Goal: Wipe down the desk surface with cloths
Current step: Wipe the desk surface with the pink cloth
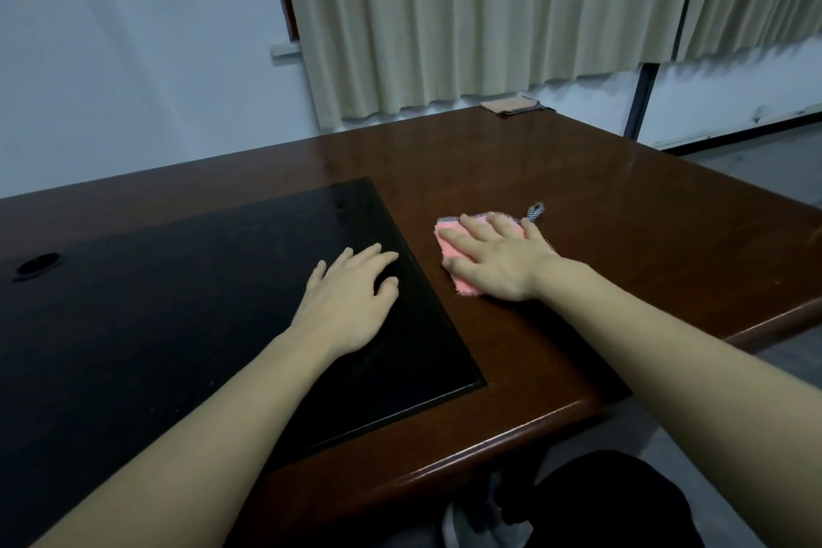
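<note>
A dark brown wooden desk [578, 200] fills the view, with a black inset panel [178, 303] on its left half. My right hand [498, 258] presses flat, fingers straight, on a pink fluffy cloth [449, 238] that lies on the brown wood just right of the panel's edge. The cloth has a checked border and a small hanging loop [535, 211] sticking out beyond my fingers. My left hand [351, 298] rests on the black panel near its right edge, fingers loosely bent, holding nothing.
A second folded cloth [511, 105], brownish-pink, lies at the desk's far edge below beige curtains [489, 13]. A round cable hole [38, 265] sits at the panel's left. The desk's front and right edges drop to a grey floor [756, 174].
</note>
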The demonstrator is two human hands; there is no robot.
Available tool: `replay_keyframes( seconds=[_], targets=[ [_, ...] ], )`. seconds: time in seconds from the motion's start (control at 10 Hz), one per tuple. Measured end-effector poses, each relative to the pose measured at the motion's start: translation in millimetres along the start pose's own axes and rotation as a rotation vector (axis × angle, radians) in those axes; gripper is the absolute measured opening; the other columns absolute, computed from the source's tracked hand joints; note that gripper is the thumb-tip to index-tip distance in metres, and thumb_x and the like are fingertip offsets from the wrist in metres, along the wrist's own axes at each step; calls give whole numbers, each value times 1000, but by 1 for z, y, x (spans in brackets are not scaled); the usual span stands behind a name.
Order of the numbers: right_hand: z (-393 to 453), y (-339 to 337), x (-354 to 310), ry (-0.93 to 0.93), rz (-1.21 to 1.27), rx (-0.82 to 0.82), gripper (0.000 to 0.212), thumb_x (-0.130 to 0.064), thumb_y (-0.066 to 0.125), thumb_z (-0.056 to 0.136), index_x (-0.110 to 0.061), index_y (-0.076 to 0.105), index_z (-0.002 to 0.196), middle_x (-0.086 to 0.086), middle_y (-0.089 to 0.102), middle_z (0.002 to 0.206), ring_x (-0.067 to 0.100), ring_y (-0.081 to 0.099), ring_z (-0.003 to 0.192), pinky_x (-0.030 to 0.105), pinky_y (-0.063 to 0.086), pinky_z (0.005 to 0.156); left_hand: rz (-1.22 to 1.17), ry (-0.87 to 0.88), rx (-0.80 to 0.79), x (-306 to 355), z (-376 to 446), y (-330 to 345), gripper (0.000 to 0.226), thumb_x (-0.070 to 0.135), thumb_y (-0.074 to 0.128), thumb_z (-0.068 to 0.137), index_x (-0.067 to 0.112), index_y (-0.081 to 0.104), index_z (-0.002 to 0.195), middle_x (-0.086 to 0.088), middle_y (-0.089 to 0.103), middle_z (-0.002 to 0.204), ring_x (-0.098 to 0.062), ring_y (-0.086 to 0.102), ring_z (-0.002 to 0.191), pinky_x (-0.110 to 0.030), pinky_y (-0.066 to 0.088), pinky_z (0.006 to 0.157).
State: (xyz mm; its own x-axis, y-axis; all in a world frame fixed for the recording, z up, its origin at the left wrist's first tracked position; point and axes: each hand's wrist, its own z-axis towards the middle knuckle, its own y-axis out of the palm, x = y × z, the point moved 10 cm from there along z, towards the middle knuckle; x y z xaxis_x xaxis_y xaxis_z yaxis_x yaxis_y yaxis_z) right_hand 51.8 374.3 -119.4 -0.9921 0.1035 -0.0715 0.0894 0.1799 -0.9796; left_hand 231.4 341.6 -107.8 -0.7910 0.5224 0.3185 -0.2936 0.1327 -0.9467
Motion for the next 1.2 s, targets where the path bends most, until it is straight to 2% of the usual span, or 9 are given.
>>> replay_keyframes(
  seconds=[0.1, 0.2, 0.3, 0.5, 0.6, 0.8, 0.9, 1.1, 1.2],
  targets=[
    [-32, 4, -10, -65, -9, 11, 60, -65, 13, 102, -50, -6, 157, -8, -9, 170, 26, -10, 157, 60, -4, 122, 10, 4, -7, 0, -1, 1, 48, 40, 32, 108, 37, 31, 156, 12, 18, 167, -19, 8, 156, -46, 3, 126],
    [-89, 14, -26, -169, -56, 20, 71, -77, -5, 89, -53, -15, 155, -12, -17, 168, 22, -15, 156, 55, -6, 124, 15, 4, -3, 2, -3, 1, 48, 40, 31, 109, 37, 31, 157, 12, 18, 167, -19, 8, 156, -46, 3, 126],
    [-140, 24, -33, -220, -56, 7, 74, -77, -20, 74, -61, -25, 146, -19, -28, 163, 15, -27, 152, 47, -14, 124, 21, -3, -5, 2, -4, 1, 48, 39, 30, 109, 36, 30, 157, 12, 17, 168, -19, 7, 156, -46, 3, 127],
    [-135, 22, -21, -210, -25, -43, 68, -80, -13, 74, -69, -24, 140, -25, -31, 159, 11, -31, 148, 44, -17, 123, 29, -5, -6, 3, -3, 2, 49, 40, 29, 109, 36, 29, 157, 12, 16, 168, -19, 7, 156, -46, 3, 127],
    [-97, 14, -4, -174, -49, -15, 74, -85, -11, 78, -62, -19, 148, -21, -24, 162, 13, -21, 152, 47, -11, 124, 35, -8, 1, 2, -3, 2, 49, 40, 29, 108, 37, 29, 157, 13, 16, 168, -18, 7, 156, -45, 3, 127],
    [-2, -7, 42, 31, -2, 14, 59, -65, 17, 102, -54, -4, 157, -11, -6, 171, 25, -6, 157, 58, -2, 123, 36, -8, 7, 2, -1, 2, 49, 40, 30, 108, 38, 30, 156, 14, 17, 167, -17, 7, 156, -46, 4, 127],
    [7, -5, 42, 55, 8, 4, 60, -65, 17, 102, -52, -2, 158, -10, -6, 171, 26, -7, 157, 61, -3, 122, 37, -6, 3, 1, -1, 2, 48, 40, 30, 108, 38, 30, 156, 13, 18, 167, -17, 8, 156, -46, 5, 127],
    [-88, 12, -1, -141, -52, 10, 61, -68, 4, 98, -54, -17, 154, -13, -21, 167, 21, -18, 155, 53, -9, 124, 68, 6, -20, 5, 0, -1, 49, 37, 33, 108, 36, 30, 157, 10, 16, 168, -21, 11, 156, -48, 9, 125],
    [-143, 23, -15, -211, -49, 4, 63, -74, -11, 85, -62, -28, 144, -20, -30, 162, 15, -30, 150, 47, -16, 124, 42, 58, -16, 19, 3, -3, 50, 29, 38, 106, 35, 32, 156, 9, 15, 168, -22, 11, 156, -48, 10, 125]
  ],
)
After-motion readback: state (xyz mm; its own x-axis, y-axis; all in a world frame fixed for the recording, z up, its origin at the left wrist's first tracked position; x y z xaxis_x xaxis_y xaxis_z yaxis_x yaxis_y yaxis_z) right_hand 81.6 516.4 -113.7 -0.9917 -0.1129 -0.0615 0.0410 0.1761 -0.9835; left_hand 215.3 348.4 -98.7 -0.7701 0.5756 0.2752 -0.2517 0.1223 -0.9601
